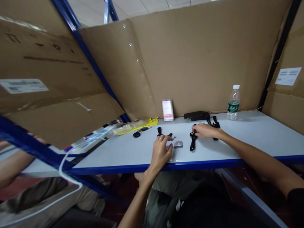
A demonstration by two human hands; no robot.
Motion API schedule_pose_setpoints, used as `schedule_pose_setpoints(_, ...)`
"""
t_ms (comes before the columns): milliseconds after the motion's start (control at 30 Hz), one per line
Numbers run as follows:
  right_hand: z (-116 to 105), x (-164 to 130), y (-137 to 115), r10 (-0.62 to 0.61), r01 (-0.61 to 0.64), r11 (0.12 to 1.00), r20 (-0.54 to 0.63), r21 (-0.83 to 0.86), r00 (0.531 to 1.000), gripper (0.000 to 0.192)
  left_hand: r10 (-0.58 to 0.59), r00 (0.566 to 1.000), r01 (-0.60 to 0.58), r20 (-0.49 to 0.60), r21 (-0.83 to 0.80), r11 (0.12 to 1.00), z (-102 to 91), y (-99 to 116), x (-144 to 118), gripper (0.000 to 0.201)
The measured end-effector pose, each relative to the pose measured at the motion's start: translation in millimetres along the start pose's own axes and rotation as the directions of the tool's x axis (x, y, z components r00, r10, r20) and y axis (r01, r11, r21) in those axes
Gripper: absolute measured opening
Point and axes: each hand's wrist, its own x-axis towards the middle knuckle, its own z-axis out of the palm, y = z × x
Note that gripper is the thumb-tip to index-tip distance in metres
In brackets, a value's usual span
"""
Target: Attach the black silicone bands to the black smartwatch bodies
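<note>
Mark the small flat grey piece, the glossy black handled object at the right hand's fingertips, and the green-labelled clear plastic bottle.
Small flat grey piece (pixel 178 144): head view, its middle.
Glossy black handled object (pixel 193 142): head view, its handle.
Green-labelled clear plastic bottle (pixel 233 106): head view, its label.

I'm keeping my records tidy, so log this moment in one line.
right hand: at black tool | left hand: thumb and forefinger apart, beside grey piece | clear bottle: upright, back right
</note>
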Motion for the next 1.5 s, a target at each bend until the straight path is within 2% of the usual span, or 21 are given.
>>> schedule_pose_setpoints(100, 3.6, 1.5, -1.0, -0.011, 0.011, 1.0, -0.024, -0.011, 1.0, 0.025, 0.189, 0.964, -0.16, 0.186, -0.16, 0.974, -4.2, 9.7, -0.4, 0.016)
schedule_pose_setpoints(167, 4.9, 1.9, -1.5, -0.019, 0.018, 1.0, -0.029, -0.018, 0.999, 0.025, 0.233, 0.944, -0.204, 0.231, -0.144, 0.968, -1.5, 10.6, -1.4, 0.018)
schedule_pose_setpoints(333, 8.8, 2.2, -1.5, -0.027, 0.027, 1.0, -0.08, 0.0, 0.996, 0.022, 0.193, 0.966, -0.198, 0.17, 0.016, 0.98, 11.2, 1.4, -4.2, 0.039)
schedule_pose_setpoints(567, 26.4, 2.7, -20.2, -0.058, 0.052, 0.998, -0.199, -0.038, 0.978, 0.021, 0.219, 0.956, -0.224, 0.195, 0.005, 0.975, 7.3, 11.4, -5.3, 0.036)
schedule_pose_setpoints(633, 27.1, 1.6, -29.7, -0.084, 0.086, 0.996, -0.207, -0.002, 0.975, 0.018, 0.194, 0.962, -0.205, 0.192, 0.039, 0.978, 7.4, 12.8, -5.3, 0.038)
schedule_pose_setpoints(767, 20.9, -1.1, -40.7, -0.201, 0.218, 0.973, -0.196, 0.069, 0.96, 0.008, 0.142, 0.971, -0.161, 0.194, 0.081, 0.984, 11.1, 8.7, -4.5, 0.028)
schedule_pose_setpoints(867, 19.2, -2.3, -41.0, -0.284, 0.302, 0.951, -0.211, 0.06, 0.935, 0.013, 0.146, 0.965, -0.161, 0.216, 0.052, 0.986, 12.4, 4.2, -3.4, 0.026)
schedule_pose_setpoints(1033, 26.8, -0.5, -42.9, -0.366, 0.372, 0.928, -0.27, -0.031, 0.891, 0.019, 0.221, 0.946, -0.21, 0.238, -0.069, 0.975, 10.1, 0.4, -2.1, 0.029)
schedule_pose_setpoints(1133, 29.6, 1.9, -45.9, -0.431, 0.415, 0.902, -0.282, -0.117, 0.857, 0.02, 0.22, 0.94, -0.203, 0.261, -0.091, 0.975, 9.1, 0.2, -2.0, 0.03)
schedule_pose_setpoints(1200, 29.6, 3.5, -45.6, -0.45, 0.437, 0.892, -0.286, -0.111, 0.846, 0.022, 0.212, 0.939, -0.195, 0.272, -0.088, 0.977, 9.1, -0.3, -2.2, 0.031)
schedule_pose_setpoints(1333, 27.5, 4.4, -40.2, -0.414, 0.45, 0.893, -0.354, 0.022, 0.839, 0.036, 0.202, 0.943, -0.186, 0.263, -0.086, 0.979, 9.9, -2.6, -2.9, 0.033)
schedule_pose_setpoints(1500, 25.0, 0.5, -40.9, -0.227, 0.292, 0.949, -0.386, 0.118, 0.894, 0.036, 0.201, 0.946, -0.185, 0.254, -0.087, 0.979, 10.7, -2.6, -3.5, 0.034)
